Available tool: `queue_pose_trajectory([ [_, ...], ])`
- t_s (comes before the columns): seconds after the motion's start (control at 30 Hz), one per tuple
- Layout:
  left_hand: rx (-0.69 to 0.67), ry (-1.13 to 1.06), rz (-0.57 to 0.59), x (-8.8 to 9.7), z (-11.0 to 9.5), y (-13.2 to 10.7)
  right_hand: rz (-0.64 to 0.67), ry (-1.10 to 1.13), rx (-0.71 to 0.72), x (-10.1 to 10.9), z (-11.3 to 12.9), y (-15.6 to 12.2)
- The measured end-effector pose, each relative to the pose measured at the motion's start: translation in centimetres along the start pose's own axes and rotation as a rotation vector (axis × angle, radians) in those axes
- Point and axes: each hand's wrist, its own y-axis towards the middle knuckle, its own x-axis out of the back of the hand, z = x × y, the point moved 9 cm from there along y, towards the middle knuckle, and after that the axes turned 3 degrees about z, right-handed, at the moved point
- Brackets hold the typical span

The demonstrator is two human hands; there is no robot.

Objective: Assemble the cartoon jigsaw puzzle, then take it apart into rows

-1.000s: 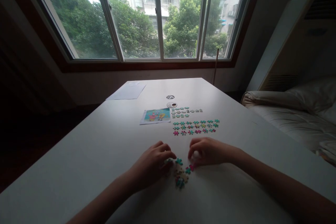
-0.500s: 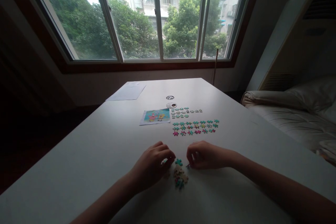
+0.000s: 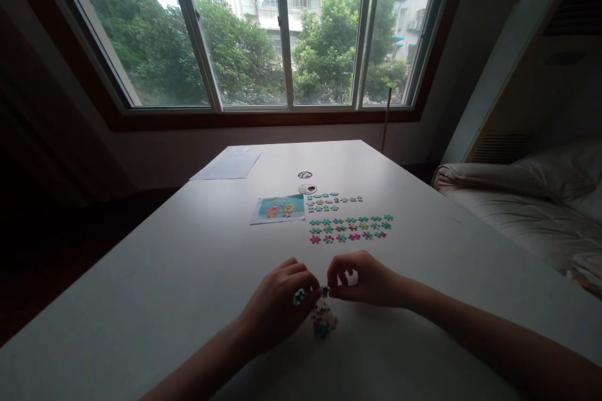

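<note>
My left hand (image 3: 277, 301) pinches a small teal puzzle piece (image 3: 300, 294) just above the white table (image 3: 188, 276). My right hand (image 3: 362, 279) pinches another small piece (image 3: 324, 291) at its fingertips, and the two hands nearly touch. Right below them lies a little cluster of joined pieces (image 3: 323, 319). Farther back, loose teal and pink pieces (image 3: 350, 229) are laid out in rows, with a second smaller group (image 3: 332, 202) behind them.
A printed reference picture (image 3: 278, 208) lies left of the rows. Two small round objects (image 3: 306, 182) and a sheet of paper (image 3: 226, 164) sit farther back. A window fills the far wall; a bed with pillows (image 3: 531, 200) stands on the right.
Both hands have lifted off the table and come together, each now pinching a piece. The right hand moved left toward the left hand.
</note>
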Motion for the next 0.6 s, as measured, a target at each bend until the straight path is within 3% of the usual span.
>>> queue_pose_trajectory([
  [0.37,0.022,-0.081,-0.045,0.3,0.1,0.1,-0.045,0.024,0.002,0.2,0.3,0.2],
  [0.6,0.29,-0.3,-0.069,0.7,3.0,0.0,-0.251,-0.103,0.032,2.6,0.7,-0.3],
])
